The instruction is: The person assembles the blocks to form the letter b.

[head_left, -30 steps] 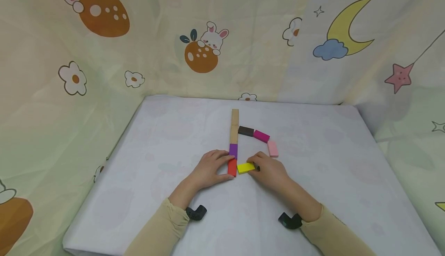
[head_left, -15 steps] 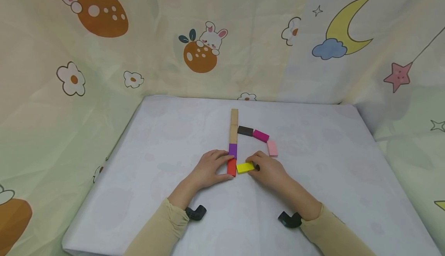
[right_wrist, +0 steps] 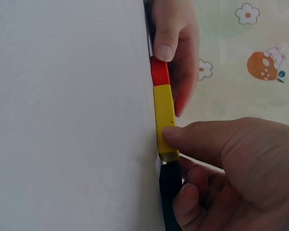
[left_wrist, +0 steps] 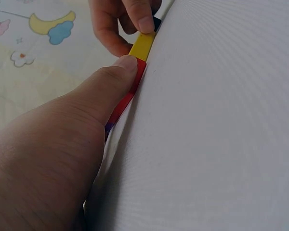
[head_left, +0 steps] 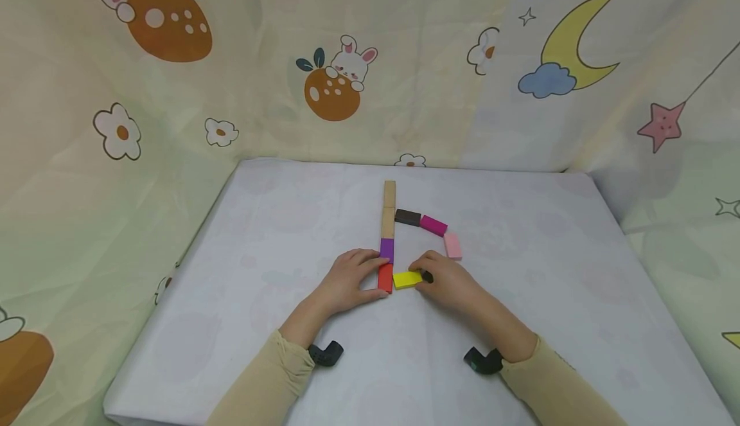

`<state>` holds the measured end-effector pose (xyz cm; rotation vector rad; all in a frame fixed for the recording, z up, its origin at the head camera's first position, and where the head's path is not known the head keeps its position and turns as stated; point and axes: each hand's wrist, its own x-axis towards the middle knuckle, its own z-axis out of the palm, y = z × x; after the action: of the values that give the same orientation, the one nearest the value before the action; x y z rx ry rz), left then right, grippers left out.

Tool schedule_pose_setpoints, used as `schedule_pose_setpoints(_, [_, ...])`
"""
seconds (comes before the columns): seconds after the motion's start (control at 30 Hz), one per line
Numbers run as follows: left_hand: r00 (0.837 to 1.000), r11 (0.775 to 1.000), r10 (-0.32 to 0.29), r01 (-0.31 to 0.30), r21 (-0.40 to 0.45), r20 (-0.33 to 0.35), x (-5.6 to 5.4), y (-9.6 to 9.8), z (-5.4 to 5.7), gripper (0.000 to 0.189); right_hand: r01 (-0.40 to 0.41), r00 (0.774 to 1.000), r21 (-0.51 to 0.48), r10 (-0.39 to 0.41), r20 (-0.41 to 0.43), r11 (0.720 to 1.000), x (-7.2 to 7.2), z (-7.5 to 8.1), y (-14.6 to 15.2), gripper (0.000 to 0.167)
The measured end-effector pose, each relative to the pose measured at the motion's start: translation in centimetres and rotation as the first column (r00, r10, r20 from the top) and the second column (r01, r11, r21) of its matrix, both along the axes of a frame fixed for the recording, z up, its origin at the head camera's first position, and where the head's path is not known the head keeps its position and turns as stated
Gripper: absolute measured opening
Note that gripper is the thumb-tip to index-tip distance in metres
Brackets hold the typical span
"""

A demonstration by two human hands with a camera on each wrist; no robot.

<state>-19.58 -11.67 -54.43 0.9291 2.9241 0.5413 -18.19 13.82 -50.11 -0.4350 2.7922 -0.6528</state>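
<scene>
My left hand (head_left: 349,281) holds the red block (head_left: 385,278) at its ends, with the thumb at the near end and a fingertip where it meets the purple block (head_left: 387,250). The yellow block (head_left: 407,279) lies on the table, its left end against or very close to the red block's right side. My right hand (head_left: 448,281) pinches the yellow block between thumb and finger near its right end. A dark green block (right_wrist: 170,192) sits by the curled fingers of that same hand, just beyond the yellow block's end; the head view shows little of it.
Two plain wooden blocks (head_left: 389,209) continue the column beyond the purple one. A black block (head_left: 408,218), a magenta block (head_left: 433,225) and a pink block (head_left: 453,246) form a curve to the right. Patterned cloth (head_left: 405,111) hangs behind the white-covered table (head_left: 277,220).
My right wrist has shifted very slightly away from me and the right thumb a touch to the right. The left hand and the blocks keep their places.
</scene>
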Motion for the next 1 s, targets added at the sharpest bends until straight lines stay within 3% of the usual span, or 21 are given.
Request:
schedule_pose_setpoints(0.53, [1.000,1.000,0.000,0.000,0.002,0.002,0.00,-0.03,0.03,0.071,-0.066,0.998,-0.005,0.066,0.016,0.998,-0.36,0.06,0.43,0.033])
schedule_pose_setpoints(1.0, [1.000,1.000,0.006,-0.006,0.001,-0.001,0.03,0.08,-0.06,0.072,-0.064,0.998,-0.011,0.064,0.010,0.998,-0.32,0.02,0.30,0.033])
